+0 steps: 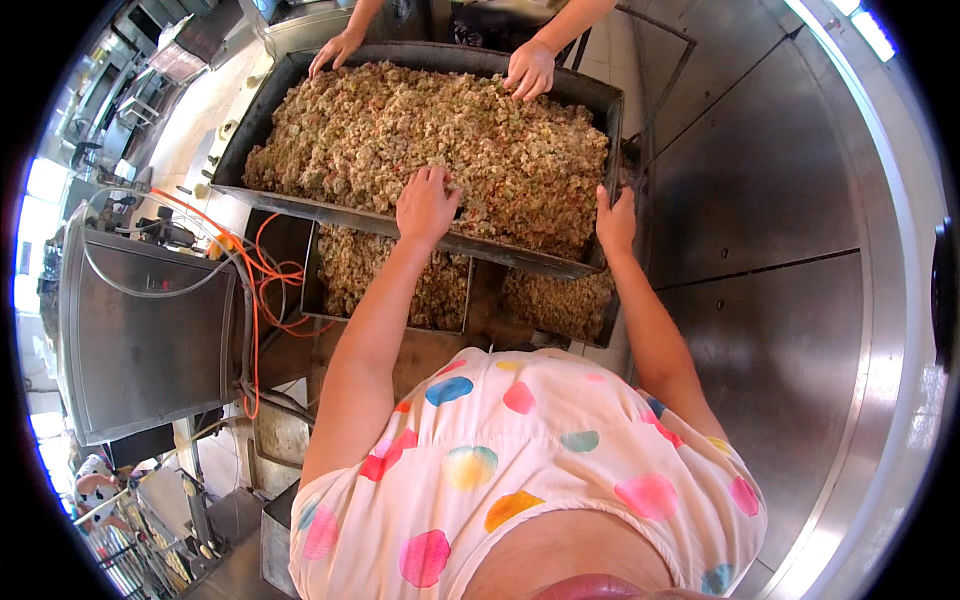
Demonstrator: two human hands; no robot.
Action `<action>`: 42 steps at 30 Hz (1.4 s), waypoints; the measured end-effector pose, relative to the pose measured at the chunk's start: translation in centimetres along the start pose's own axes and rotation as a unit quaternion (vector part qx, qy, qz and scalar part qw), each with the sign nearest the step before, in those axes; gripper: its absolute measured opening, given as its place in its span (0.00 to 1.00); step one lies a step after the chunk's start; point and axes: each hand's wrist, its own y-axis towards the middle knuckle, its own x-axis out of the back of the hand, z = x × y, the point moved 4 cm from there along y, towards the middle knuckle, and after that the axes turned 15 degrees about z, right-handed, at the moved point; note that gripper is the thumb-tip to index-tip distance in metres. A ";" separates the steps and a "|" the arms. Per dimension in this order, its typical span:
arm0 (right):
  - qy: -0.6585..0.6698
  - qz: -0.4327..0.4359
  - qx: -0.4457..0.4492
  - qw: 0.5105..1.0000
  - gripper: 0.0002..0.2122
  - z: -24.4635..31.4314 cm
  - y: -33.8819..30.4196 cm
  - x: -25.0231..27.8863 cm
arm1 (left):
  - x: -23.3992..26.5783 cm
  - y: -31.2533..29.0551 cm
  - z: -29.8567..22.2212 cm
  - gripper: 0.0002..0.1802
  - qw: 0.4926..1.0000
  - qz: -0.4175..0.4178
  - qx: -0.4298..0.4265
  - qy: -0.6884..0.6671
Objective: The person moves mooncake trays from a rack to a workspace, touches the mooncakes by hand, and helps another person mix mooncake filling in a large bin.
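Observation:
A large dark metal tray (350, 212) is heaped with brown, crumbly, clumped mix (420, 115) flecked with red and green. My left hand (428, 205) grips its near rim, fingers curled over the edge against the mix. At the tray's right end, my right hand (616, 222) holds the side wall near the corner. Across from me, another person's two hands rest on the far side: one hand (338, 50) on the rim at the left, the other hand (530, 70) with its fingers over the mix.
Below the tray are two more containers of similar mix, a left one (467, 290) and a right one (606, 322). A metal cabinet (150, 330) with orange cords (262, 275) stands to the left. Large steel panels (760, 200) line the right side.

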 end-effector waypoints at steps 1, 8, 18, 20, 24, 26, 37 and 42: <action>0.002 -0.001 0.006 1.000 0.35 0.0 0.0 0.0 | 0.0 0.1 0.1 0.13 1.000 0.005 0.003 0.000; -0.004 0.004 -0.008 1.000 0.36 0.0 -1.0 0.3 | 0.2 -1.1 0.0 0.17 0.998 -0.044 -0.026 -0.025; -0.005 0.017 -0.013 1.000 0.35 0.7 -2.3 1.2 | -0.2 -1.8 0.2 0.10 0.995 -0.074 -0.042 -0.052; -0.011 0.007 -0.004 1.000 0.35 0.7 -2.6 1.3 | -0.1 -1.9 0.1 0.10 0.994 -0.081 -0.048 -0.050; -0.012 0.013 -0.013 1.000 0.34 0.7 -2.8 1.4 | 0.0 -2.2 0.1 0.10 0.994 -0.079 -0.049 -0.058; -0.020 0.011 -0.016 1.000 0.34 0.7 -2.9 1.4 | 0.2 -2.4 -0.1 0.11 0.993 -0.087 -0.039 -0.073; -0.029 -0.010 0.004 1.000 0.33 0.2 -3.1 1.3 | -0.1 -3.0 0.5 0.12 0.992 -0.090 0.002 -0.092; -0.039 -0.010 0.003 0.999 0.32 0.5 -2.7 1.6 | 0.9 -2.4 -0.1 0.14 0.982 -0.013 0.028 -0.185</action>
